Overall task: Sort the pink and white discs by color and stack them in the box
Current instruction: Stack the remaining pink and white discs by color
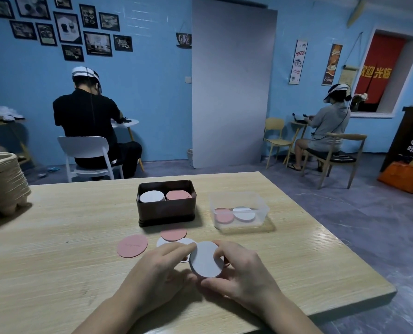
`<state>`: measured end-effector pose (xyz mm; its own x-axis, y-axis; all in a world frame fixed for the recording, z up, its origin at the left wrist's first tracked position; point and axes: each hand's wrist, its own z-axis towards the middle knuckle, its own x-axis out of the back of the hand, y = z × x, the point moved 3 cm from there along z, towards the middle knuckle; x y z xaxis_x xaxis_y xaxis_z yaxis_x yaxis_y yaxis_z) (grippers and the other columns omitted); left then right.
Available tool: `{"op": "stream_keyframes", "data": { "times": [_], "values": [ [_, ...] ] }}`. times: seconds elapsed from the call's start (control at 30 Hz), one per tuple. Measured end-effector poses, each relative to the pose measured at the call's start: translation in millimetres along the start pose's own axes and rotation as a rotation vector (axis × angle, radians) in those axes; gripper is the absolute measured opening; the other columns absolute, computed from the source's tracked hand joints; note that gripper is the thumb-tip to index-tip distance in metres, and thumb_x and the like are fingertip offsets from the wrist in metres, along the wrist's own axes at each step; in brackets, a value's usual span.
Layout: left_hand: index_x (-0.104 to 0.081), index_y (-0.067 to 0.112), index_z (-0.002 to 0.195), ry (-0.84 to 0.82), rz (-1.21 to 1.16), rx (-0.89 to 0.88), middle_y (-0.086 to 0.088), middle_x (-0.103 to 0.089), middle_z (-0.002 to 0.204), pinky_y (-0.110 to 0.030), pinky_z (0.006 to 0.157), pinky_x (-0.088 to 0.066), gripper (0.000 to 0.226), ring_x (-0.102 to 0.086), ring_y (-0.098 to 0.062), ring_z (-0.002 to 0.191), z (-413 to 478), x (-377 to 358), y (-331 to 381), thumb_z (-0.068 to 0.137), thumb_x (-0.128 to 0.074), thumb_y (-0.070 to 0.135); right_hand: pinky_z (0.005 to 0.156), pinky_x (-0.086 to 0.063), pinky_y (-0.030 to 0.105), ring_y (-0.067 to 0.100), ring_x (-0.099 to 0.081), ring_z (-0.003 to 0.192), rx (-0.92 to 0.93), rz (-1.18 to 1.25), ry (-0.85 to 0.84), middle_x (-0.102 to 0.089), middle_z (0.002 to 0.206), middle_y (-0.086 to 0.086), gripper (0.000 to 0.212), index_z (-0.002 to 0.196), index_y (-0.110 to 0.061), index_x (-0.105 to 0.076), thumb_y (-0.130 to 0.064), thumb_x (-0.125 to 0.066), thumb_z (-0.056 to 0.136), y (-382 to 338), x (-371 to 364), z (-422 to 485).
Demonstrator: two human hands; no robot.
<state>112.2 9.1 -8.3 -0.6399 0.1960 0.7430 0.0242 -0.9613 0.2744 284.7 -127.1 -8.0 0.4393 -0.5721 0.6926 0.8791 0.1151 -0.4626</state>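
A white disc (204,260) stands tilted above the table, held between both my hands. My right hand (239,273) grips its right edge with thumb below and fingers on top. My left hand (157,271) touches its left edge with fingertip and thumb. Behind them lie two pink discs (132,245) (173,233) and white discs (163,242), partly hidden by my fingers. The dark brown box (167,213) holds a white stack (152,196) on the left and a pink stack (177,195) on the right.
A clear plastic tub (239,210) to the right of the box holds a pink and a white disc. Stacked paper trays (3,184) stand at the table's left edge. The table's right edge runs near the tub. Two people sit at tables beyond.
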Motion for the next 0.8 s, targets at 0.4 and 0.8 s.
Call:
{"op": "stream_keyframes", "data": {
  "times": [0.4,0.8],
  "values": [
    [-0.059,0.024,0.126,-0.053,0.088,0.018,0.011,-0.069,0.105,-0.019,0.059,-0.047,0.051,-0.061,-0.008,0.081,1,-3,-1,0.075,-0.053,0.028,0.096,-0.041,0.015,-0.003,-0.045,0.134,0.031,-0.030,-0.072,-0.063,0.135,0.000,0.048,0.094,-0.027,-0.053,-0.056,-0.082,0.070,4,-5,2],
    [-0.061,0.025,0.122,-0.062,0.109,-0.042,0.012,-0.069,0.103,-0.022,0.058,-0.049,0.046,-0.060,-0.008,0.083,12,-8,1,0.077,-0.057,0.032,0.073,-0.051,0.037,0.012,-0.058,0.091,0.028,-0.004,-0.098,-0.065,0.107,-0.008,0.049,0.095,-0.023,-0.055,-0.055,-0.082,0.070,8,11,7]
  ]
}}
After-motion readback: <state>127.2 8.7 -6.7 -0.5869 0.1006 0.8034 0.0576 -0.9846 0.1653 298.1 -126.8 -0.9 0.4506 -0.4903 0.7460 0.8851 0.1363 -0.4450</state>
